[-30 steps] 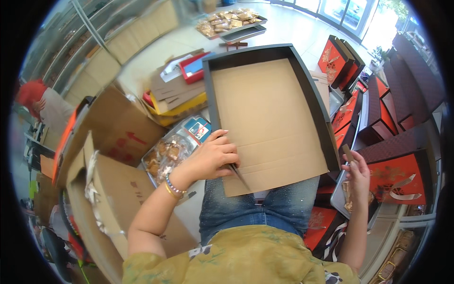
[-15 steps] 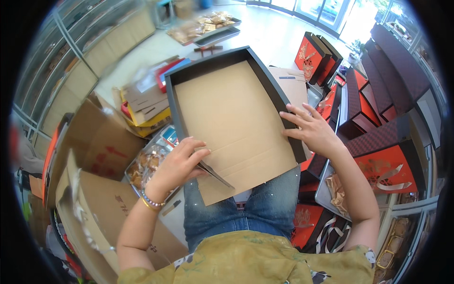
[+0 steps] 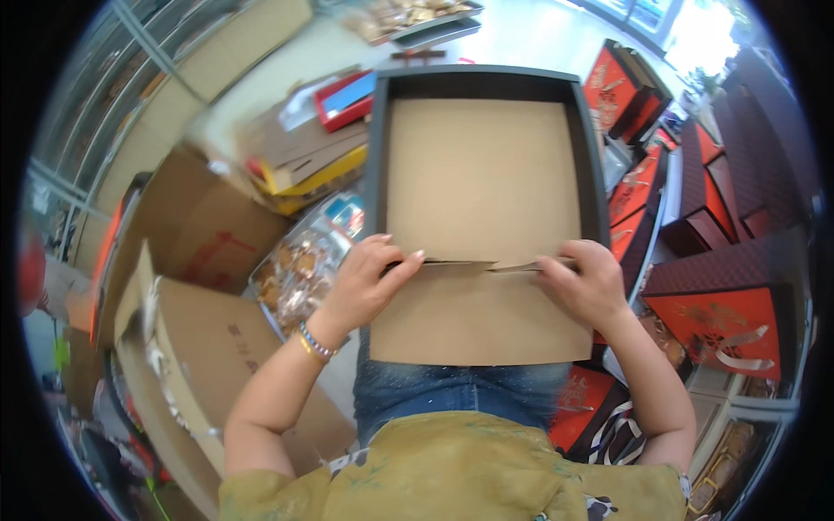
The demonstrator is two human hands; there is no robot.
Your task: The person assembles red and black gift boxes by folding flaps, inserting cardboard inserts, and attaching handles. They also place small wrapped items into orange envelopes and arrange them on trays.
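Shallow box (image 3: 484, 187), black walls and brown inside, sits over your jeans (image 3: 469, 386). Your left hand (image 3: 372, 276) is at its left side, fingers closed on the thin left flap (image 3: 456, 262), turned inward; your right hand (image 3: 587, 282), opposite, has fingers pinching the right flap (image 3: 512, 268). Flap ends nearly meet mid-box; touching, you cannot tell. Carton (image 3: 239, 356) to your left, red-fronted gift box (image 3: 704, 317) right.

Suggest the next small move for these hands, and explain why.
Probably fold the flat brown cardboard front flap up against the two narrow brown cardboard tabs: the left hand and right hand hold them turned inward, tips nearly meeting, while the near end of the black-walled rectangular box lacks a raised wall.
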